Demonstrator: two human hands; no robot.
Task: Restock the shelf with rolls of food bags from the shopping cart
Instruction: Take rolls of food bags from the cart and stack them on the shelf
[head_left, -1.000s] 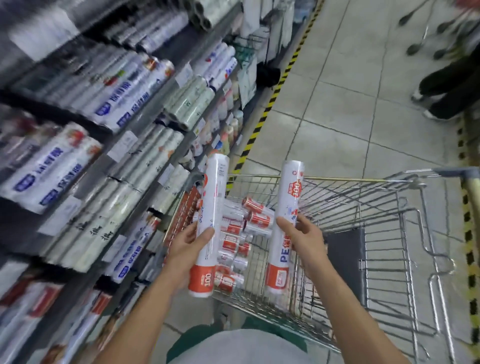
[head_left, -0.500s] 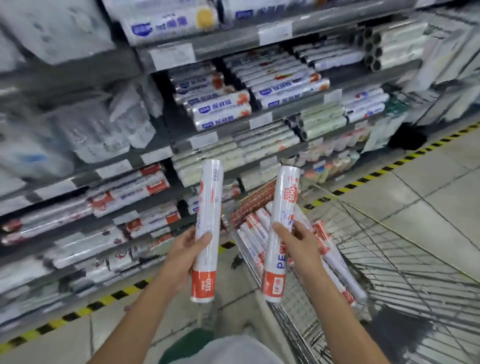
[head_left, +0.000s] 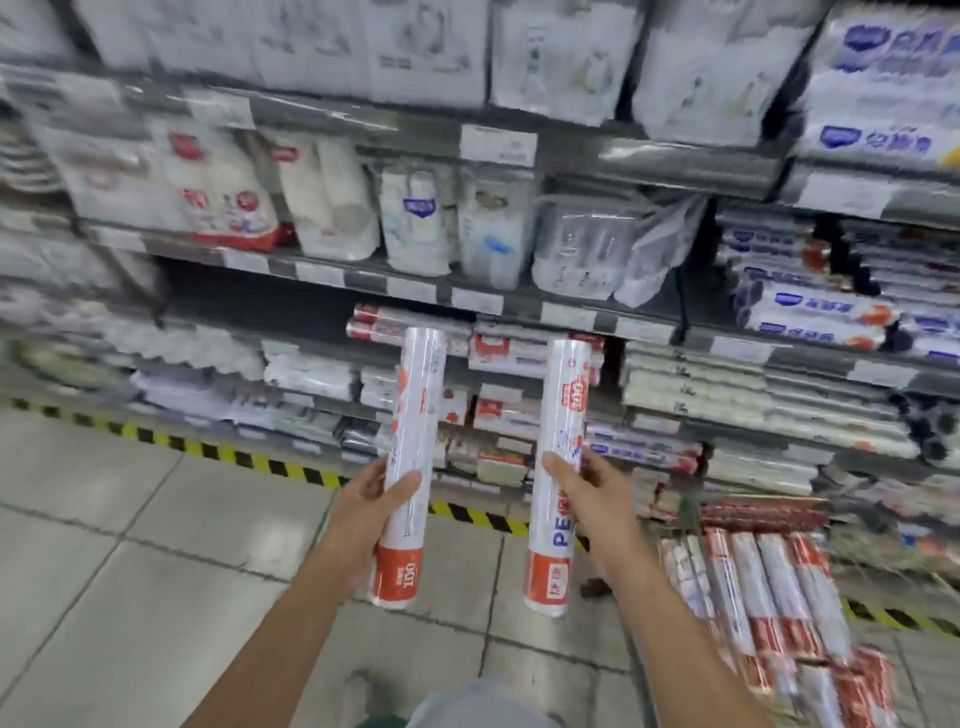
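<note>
Your left hand is wrapped around the lower part of a roll of food bags, thumb across the front, fingers hidden behind it. That roll stands nearly upright, tilted a little toward 1 o'clock, with its red band and the upside-down "100" at the bottom end, below your grip. Your right hand grips a second roll in the same way, thumb lying on its left side, the rest of the hand behind and at 3 o'clock of it. This roll is also close to upright, with blue letters "PE" and a red band near its lower end and a red "100" mark near the top. The two rolls are held side by side, apart from each other, over the tiled floor in front of the shelf.

Both top ends reach up in front of the shelf row where red-and-white packs lie, just under the price tags; whether they touch anything there, you cannot tell, since the view is blurred.

At 4 o'clock of your right hand, more rolls with red bands lie side by side in the shopping cart, whose wire frame is mostly blurred. A yellow-and-black stripe runs along the floor at the shelf's foot.
</note>
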